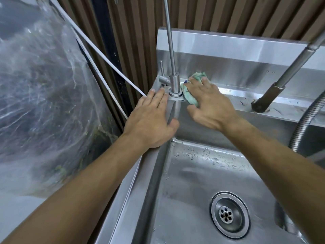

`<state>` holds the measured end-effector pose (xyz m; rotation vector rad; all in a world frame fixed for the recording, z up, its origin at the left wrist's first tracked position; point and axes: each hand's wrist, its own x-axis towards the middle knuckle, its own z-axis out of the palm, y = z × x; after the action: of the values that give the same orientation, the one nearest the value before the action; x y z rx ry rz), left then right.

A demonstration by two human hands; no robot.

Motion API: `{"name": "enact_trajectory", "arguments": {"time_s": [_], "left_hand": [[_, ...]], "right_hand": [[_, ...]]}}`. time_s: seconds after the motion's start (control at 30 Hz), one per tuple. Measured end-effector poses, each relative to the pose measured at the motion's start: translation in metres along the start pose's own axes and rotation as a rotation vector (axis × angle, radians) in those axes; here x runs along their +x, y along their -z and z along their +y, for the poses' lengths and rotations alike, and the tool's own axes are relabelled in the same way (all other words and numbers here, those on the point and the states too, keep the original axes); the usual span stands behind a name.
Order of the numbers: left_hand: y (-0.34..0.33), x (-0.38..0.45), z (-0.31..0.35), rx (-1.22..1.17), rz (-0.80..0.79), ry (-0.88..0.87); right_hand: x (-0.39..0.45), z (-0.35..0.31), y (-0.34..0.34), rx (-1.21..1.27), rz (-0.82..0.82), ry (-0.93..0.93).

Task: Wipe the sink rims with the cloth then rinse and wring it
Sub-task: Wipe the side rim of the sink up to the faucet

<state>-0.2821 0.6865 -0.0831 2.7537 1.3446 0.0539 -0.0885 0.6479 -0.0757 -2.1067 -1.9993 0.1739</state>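
Observation:
A stainless steel sink (151, 164) fills the lower right, its basin wet with drops and a round drain (228, 213) at the bottom. My right hand (211, 104) presses a crumpled green cloth (190, 85) flat on the back rim, just right of a thin steel tap (173, 67). Most of the cloth is hidden under the fingers. My left hand (151, 120) lies flat and open on the sink's back left corner rim, fingers pointing toward the tap's base.
A second, darker faucet (270, 92) slants down onto the back rim at right, with a ribbed metal hose (306, 124) beside it. White cables (109, 69) and clear plastic wrap (44, 95) are at left. A slatted wood wall stands behind.

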Motion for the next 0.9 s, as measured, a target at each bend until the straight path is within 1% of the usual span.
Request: {"name": "enact_trajectory", "arguments": {"time_s": [0.13,0.2,0.27,0.33,0.43,0.5,0.57,0.6,0.67,0.73,0.8,0.83,0.9], "left_hand": [[0.002,0.001,0.001,0.005,-0.006,-0.004],[0.002,0.001,0.003,0.01,-0.007,0.002],[0.003,0.0,0.003,0.012,-0.013,0.001],[0.004,0.0,0.002,0.009,-0.025,-0.009],[0.006,-0.002,0.004,0.011,-0.017,-0.004],[0.007,-0.007,0.006,-0.058,0.0,0.088],[0.008,-0.011,0.005,-0.148,-0.01,0.193],[0.008,-0.013,0.004,-0.164,-0.018,0.202],[0.006,-0.018,0.002,-0.139,-0.019,0.16],[0.005,-0.027,0.0,-0.119,-0.018,0.114],[0.004,-0.039,-0.001,-0.121,-0.01,0.087],[0.003,-0.044,-0.002,-0.122,-0.009,0.076],[0.002,-0.05,-0.003,-0.118,-0.011,0.066]], "right_hand": [[0.017,0.0,0.007,0.171,-0.031,0.092],[0.022,0.005,0.008,0.164,-0.043,0.158],[0.019,0.01,0.008,0.115,-0.068,0.179],[0.008,0.013,0.008,0.089,-0.06,0.139],[-0.016,0.008,0.008,0.117,0.086,-0.037],[-0.024,-0.006,0.005,0.14,0.187,-0.134],[-0.02,-0.023,0.005,0.171,0.215,-0.202],[-0.017,-0.029,0.006,0.188,0.213,-0.214],[-0.016,-0.034,0.004,0.189,0.203,-0.168],[-0.016,-0.029,-0.003,0.172,0.202,-0.104],[-0.018,-0.019,-0.004,0.18,0.199,-0.096],[-0.017,-0.015,-0.001,0.237,0.215,-0.133],[-0.015,-0.012,0.001,0.517,0.274,-0.25]]}}
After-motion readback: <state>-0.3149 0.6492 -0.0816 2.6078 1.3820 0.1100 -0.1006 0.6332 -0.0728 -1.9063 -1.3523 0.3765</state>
